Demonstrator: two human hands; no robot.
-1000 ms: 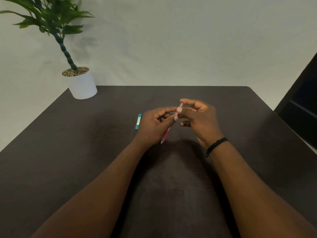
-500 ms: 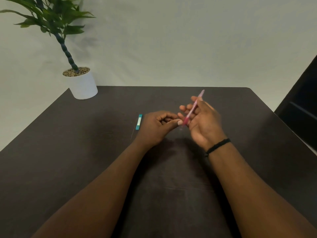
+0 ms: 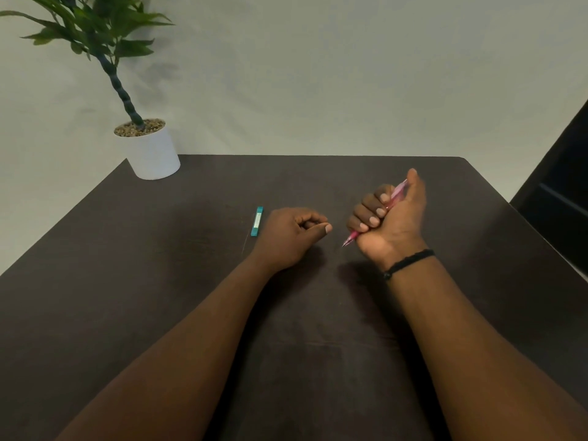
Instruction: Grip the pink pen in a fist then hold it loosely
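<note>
The fingers (image 3: pixel 370 214) of the right hand (image 3: pixel 389 222) are curled tight round a pink mechanical pencil (image 3: pixel 394 197), gripping it in a fist with the thumb raised along its upper end; the pencil slants, its thin tip (image 3: pixel 345 244) pointing down and toward the person, just above the bench (image 3: pixel 159 281), its far end showing beside the thumb. A black cord bracelet (image 3: pixel 409 262) circles that wrist. Near it, but apart, the left hand (image 3: pixel 291 237) rests on the bench with its fingers loosely curled inward and the thumb laid across them; whether they pinch anything cannot be told. Just beside the left hand's outer edge lies a small teal lead case (image 3: pixel 257 221), flat on the dark bench. At the far left corner stands a white pot (image 3: pixel 152 154) topped with pebbles, holding a green plant (image 3: pixel 95 30), before a pale wall.
</note>
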